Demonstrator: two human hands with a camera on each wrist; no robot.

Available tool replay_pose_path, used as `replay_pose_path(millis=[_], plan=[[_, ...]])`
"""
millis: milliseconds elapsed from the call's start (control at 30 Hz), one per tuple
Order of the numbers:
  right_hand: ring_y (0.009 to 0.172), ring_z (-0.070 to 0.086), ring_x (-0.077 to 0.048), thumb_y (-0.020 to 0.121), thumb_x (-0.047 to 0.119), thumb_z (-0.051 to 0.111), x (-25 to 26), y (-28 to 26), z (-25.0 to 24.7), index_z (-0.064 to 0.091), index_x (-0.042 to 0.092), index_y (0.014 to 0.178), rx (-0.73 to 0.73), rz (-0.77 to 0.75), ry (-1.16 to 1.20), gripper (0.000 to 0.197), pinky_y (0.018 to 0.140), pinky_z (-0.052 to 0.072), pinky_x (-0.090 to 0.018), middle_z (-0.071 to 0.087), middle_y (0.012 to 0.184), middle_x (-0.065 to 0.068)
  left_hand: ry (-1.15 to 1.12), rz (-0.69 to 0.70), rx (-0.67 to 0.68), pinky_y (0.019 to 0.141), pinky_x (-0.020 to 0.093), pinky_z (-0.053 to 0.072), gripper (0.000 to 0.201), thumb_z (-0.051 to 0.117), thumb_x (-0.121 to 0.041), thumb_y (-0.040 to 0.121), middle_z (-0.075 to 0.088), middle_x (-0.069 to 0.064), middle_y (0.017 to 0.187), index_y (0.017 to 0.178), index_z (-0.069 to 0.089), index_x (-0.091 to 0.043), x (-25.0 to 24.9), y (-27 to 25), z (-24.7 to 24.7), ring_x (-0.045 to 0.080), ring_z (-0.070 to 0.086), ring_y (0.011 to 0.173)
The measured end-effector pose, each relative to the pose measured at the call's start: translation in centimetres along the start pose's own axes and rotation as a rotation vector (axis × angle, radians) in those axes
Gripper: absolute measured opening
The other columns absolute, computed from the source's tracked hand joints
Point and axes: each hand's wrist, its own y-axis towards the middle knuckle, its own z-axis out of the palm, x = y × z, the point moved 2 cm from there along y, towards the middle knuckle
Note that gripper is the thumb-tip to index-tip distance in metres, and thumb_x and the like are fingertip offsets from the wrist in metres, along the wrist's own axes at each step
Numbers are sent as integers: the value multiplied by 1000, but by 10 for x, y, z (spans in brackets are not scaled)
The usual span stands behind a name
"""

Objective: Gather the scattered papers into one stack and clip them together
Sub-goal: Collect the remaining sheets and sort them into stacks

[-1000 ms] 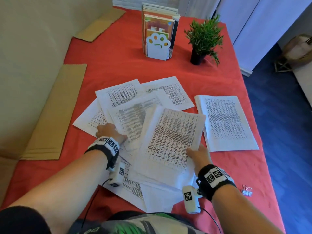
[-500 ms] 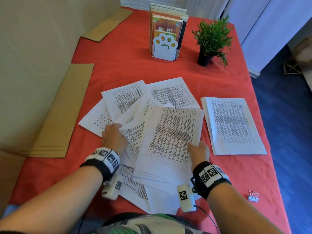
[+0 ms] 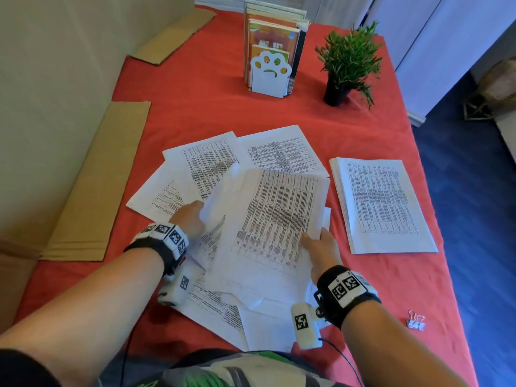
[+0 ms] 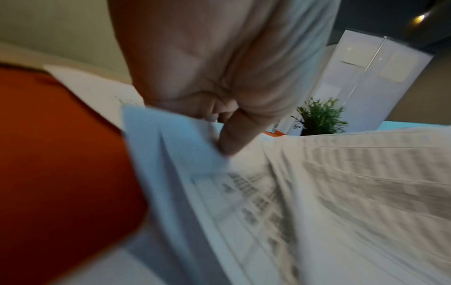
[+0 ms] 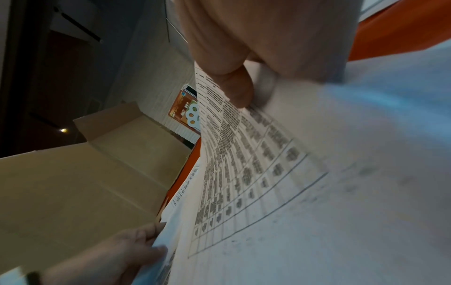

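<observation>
Nearest the person, a few loose sheets (image 3: 223, 305) are lying half under the forearms at the table's front edge, not yet drawn in. Just beyond them, the right hand (image 3: 321, 247) is pinching the right edge of the gathered sheets (image 3: 273, 219), thumb on top and fingers underneath, as the right wrist view is showing; that grip is probably keeping the bundle lifted enough for more pages to slide beneath it. The left hand (image 3: 190, 219) is curling its fingers around the left edges of a few pages, thumb pressing down on them in the left wrist view, seemingly to sweep them in toward the bundle. The binder clip (image 3: 416, 322) is sitting on the red tablecloth (image 3: 279, 113) to the right of the right forearm, well apart from the papers, waiting for the last step. Farther out, more sheets (image 3: 206, 163) are fanning away to the left and behind, overlapping one another. A neat separate pile (image 3: 382, 205) is lying to the right, just beside the bundle; it will likely need merging too. At the far end, a rack of books (image 3: 270, 54) and a small potted plant (image 3: 349, 60) are standing side by side, and flat cardboard (image 3: 97, 185) is lining the left edge.
</observation>
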Motion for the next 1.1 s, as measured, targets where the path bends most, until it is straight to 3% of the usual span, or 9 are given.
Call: replay_pose_path(millis=[133, 300, 367, 500, 667, 767, 833, 967, 1100], plan=[[96, 66, -36, 86, 14, 56, 1, 2, 5, 59, 20, 90, -22, -39, -148, 8, 87, 56, -52, 68, 103, -13, -158, 69, 8, 87, 30, 39, 42, 30, -18, 101, 50, 19, 136, 140, 35, -4, -6, -26, 17, 27, 53, 105], [107, 52, -30, 84, 16, 57, -4, 9, 3, 57, 11, 110, -149, -78, -322, 26, 96, 49, -47, 40, 124, -3, -358, -3, 133, 108, 33, 29, 50, 30, -38, 100, 38, 9, 149, 142, 35, -11, -1, -50, 43, 27, 37, 136], [92, 58, -28, 83, 5, 53, -3, 5, 5, 58, 12, 97, -30, -91, -252, 17, 89, 53, -44, 51, 119, -9, -434, 3, 153, 97, 35, 43, 55, 39, -50, 94, 50, 5, 137, 137, 38, -15, -1, -57, 52, 26, 50, 124], [84, 64, -25, 81, -4, 46, -2, 3, 5, 56, 26, 104, 26, -174, -165, 39, 80, 57, -43, 66, 104, -7, -473, 38, -43, 72, 28, 43, 36, 54, -20, 92, 58, 4, 109, 127, 48, -14, -3, -59, 45, 26, 58, 99], [116, 50, -32, 83, 10, 55, -6, 7, -32, 47, 21, 130, -270, -142, -629, 49, 96, 46, -50, 51, 129, -10, -665, -102, -262, 85, 33, 44, 34, 52, -6, 91, 61, 13, 114, 125, 53, -7, 19, -60, 21, 26, 56, 98], [117, 51, -37, 85, 21, 59, -12, 7, -39, 40, 16, 134, -224, -69, -710, 53, 98, 46, -49, 50, 131, -15, -671, -142, -265, 92, 38, 44, 35, 50, -6, 92, 59, 17, 121, 126, 51, -6, 29, -58, 22, 31, 55, 106], [110, 57, -35, 87, 19, 57, -17, 9, -35, 44, 8, 127, -114, -76, -661, 43, 94, 49, -46, 58, 122, -16, -658, -165, -228, 92, 36, 42, 37, 49, -6, 92, 57, 17, 126, 130, 48, -5, 30, -57, 28, 31, 54, 110], [81, 55, -26, 82, 11, 51, -20, 9, -33, 49, 17, 86, -12, -111, -626, 8, 60, 45, -28, 55, 99, -14, -616, -159, -196, 88, 32, 40, 37, 48, -4, 93, 56, 17, 127, 129, 47, -3, 26, -56, 34, 25, 50, 101], [82, 62, -27, 81, -2, 51, -13, 5, -35, 52, 12, 100, 36, -159, -494, 24, 60, 49, -25, 62, 95, -9, -610, -162, -169, 90, 34, 41, 39, 49, -1, 91, 57, 14, 126, 130, 48, -5, 27, -55, 36, 25, 51, 102]])
